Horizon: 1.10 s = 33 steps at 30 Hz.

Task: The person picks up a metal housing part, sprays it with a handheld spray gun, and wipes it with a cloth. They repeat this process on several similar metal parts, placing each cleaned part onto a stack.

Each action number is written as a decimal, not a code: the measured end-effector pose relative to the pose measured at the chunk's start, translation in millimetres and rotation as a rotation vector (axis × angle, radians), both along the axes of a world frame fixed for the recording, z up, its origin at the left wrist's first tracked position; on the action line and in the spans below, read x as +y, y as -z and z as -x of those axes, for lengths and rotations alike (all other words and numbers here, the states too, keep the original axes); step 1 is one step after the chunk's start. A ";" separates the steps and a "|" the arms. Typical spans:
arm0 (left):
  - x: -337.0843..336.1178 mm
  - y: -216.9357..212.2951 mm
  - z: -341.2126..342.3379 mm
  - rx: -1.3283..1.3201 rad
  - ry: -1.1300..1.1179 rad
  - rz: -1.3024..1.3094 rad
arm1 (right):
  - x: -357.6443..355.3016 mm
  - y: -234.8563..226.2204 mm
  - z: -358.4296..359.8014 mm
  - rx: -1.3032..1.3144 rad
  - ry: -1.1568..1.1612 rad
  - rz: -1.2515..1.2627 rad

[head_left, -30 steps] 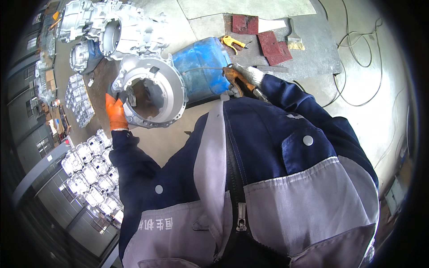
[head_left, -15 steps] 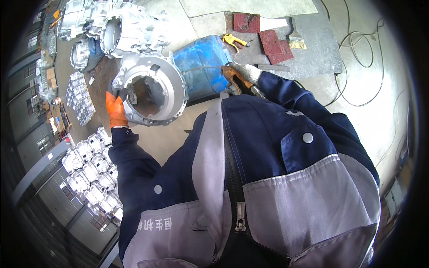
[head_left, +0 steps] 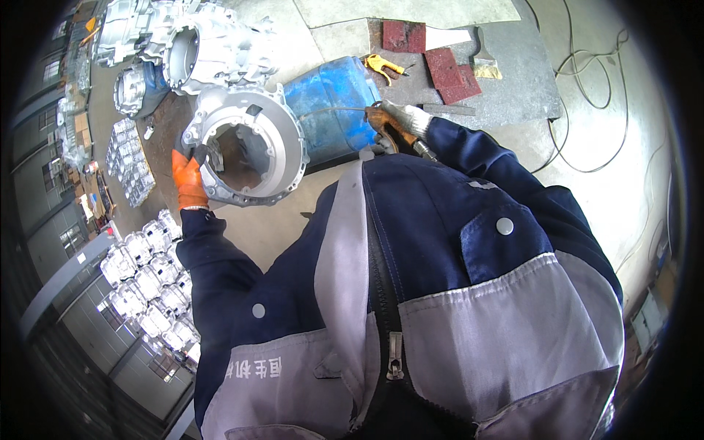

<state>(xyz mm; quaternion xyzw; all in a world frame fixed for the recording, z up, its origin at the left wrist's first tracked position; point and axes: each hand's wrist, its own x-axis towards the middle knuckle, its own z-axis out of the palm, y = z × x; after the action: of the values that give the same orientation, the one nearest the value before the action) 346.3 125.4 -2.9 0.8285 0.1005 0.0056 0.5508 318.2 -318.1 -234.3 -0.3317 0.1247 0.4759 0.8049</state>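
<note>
Over floor: left hand [head_left: 189, 181] gripping rim of metal housing [head_left: 249, 147]; right hand [head_left: 396, 121] closing around hose tool [head_left: 419, 149] beside blue drum [head_left: 330, 110].

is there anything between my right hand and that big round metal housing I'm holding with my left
Nothing visible blocks it. The right hand, holding a tool, is just right of the round metal housing, above the blue drum. The left hand grips the housing's left rim.

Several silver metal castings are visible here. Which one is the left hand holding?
The left hand grips the large round housing with the wide open centre, beside the blue container. The other castings lie farther away, untouched.
</note>
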 end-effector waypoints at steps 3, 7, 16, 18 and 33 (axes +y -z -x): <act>-3.5 -1.7 3.4 0.016 -0.022 0.082 | 3.6 -17.1 -1.2 0.108 0.137 -0.093; -1.6 4.1 1.2 -0.045 -0.008 0.071 | -9.2 -63.7 -15.6 0.138 0.117 -0.109; -2.4 4.9 5.3 -0.076 0.159 -0.220 | 17.8 -88.4 3.9 -0.191 -0.039 0.163; -3.1 -3.8 9.3 -0.079 0.181 -0.390 | 27.7 -82.6 7.4 -0.261 -0.063 0.204; 13.5 2.8 6.9 -0.229 0.110 -0.066 | 42.1 -172.1 -34.5 -0.389 0.014 0.143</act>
<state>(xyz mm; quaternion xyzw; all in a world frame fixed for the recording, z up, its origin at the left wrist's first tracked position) 339.4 138.9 -5.7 0.8443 -0.0088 0.0735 0.5307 352.7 -275.9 -62.3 -0.4727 0.0024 0.3872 0.7916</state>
